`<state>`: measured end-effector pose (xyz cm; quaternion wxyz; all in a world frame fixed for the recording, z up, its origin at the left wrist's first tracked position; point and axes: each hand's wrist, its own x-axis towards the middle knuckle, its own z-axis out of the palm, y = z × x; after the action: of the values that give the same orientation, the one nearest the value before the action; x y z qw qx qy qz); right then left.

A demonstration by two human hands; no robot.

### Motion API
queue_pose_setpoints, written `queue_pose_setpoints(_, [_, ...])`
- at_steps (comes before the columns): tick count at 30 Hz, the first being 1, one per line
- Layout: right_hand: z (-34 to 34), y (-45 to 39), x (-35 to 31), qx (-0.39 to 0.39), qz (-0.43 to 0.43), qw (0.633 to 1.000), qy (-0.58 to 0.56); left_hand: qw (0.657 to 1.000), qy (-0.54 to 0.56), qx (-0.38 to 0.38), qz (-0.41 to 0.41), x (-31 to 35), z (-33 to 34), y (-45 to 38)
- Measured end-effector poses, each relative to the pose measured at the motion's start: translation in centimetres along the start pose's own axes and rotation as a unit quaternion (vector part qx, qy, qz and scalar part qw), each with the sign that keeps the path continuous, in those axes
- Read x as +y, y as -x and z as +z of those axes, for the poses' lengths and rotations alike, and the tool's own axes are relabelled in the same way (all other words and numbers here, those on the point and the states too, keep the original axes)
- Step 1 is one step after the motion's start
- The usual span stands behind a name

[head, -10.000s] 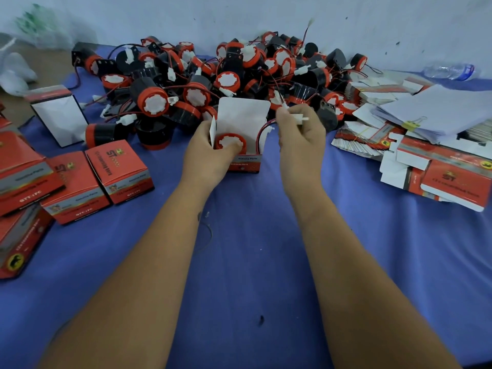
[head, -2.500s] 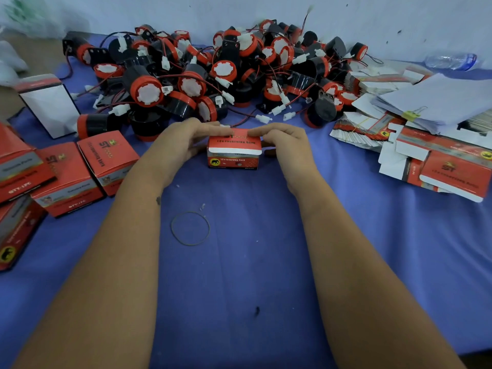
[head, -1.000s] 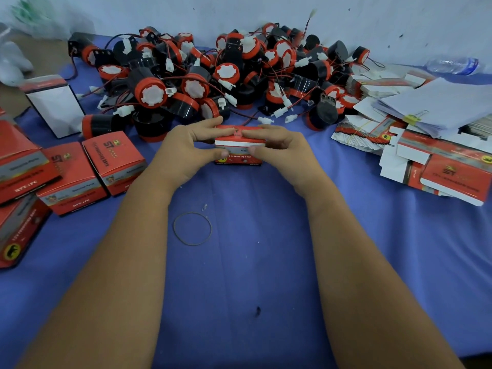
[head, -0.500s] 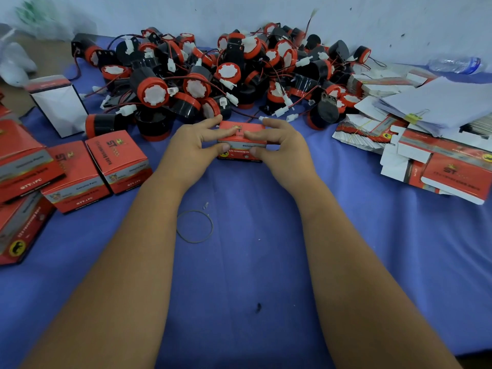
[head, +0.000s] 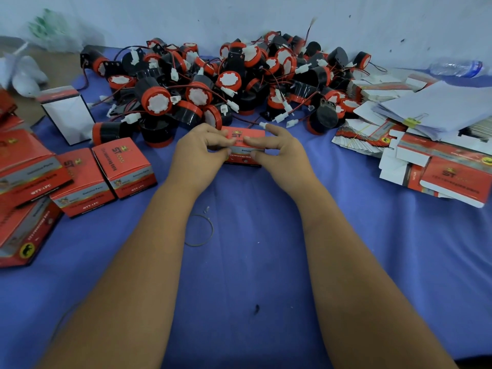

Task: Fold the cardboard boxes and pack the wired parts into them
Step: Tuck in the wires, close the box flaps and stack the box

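A small red cardboard box (head: 246, 136), closed, sits at the table's centre just in front of the parts pile. My left hand (head: 198, 153) grips its left side and my right hand (head: 277, 150) grips its right side, with fingers and thumbs of both curled over its top and front face. Behind it lies a heap of black-and-red round wired parts (head: 229, 83) with white connectors. Several closed red boxes (head: 123, 166) stand at the left. Flat unfolded boxes (head: 442, 171) are stacked at the right.
The blue cloth table (head: 253, 262) carries a thin wire ring (head: 199, 230) below my left wrist. An upright white-faced box (head: 66, 113) stands at the far left. White papers with a clip (head: 436, 107) and a plastic bottle (head: 455, 67) lie at the far right by the wall.
Ten seconds ago the box stood open with a part inside and my right hand held its connector. Since then the lid closed, and both hands have turned the box so its printed face shows.
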<state>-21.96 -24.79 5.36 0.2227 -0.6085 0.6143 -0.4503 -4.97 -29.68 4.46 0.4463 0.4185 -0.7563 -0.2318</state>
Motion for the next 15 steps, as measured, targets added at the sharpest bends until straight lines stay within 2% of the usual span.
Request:
queue_pose_setpoints(4, [0.1,0.4,-0.4,0.004,-0.001,1.0,-0.005,0.998,0.054,-0.013,-0.028,0.0,-0.3,0.3])
queue_pose_setpoints(6, [0.2,0.4,-0.5,-0.007,-0.001,1.0,0.024,0.983,0.154,-0.014,-0.099,0.1,-0.7,0.2])
queue_pose_setpoints(8, [0.6,0.3,-0.6,-0.014,0.011,0.999,0.037,0.954,0.244,0.017,-0.173,-0.1,-0.9,-0.2])
queue_pose_setpoints(11, [1.9,0.3,-1.8,0.079,0.005,0.996,0.028,0.922,0.298,0.095,-0.229,-0.1,-1.0,-0.7])
queue_pose_setpoints(13, [2.9,0.2,-3.5,0.163,-0.013,0.986,-0.024,0.903,0.322,0.132,-0.253,-0.3,-1.0,-0.8])
queue_pose_setpoints(15, [4.2,0.3,-5.5,0.204,-0.046,0.975,-0.078,0.874,0.375,0.146,-0.272,-0.2,-0.9,-0.9])
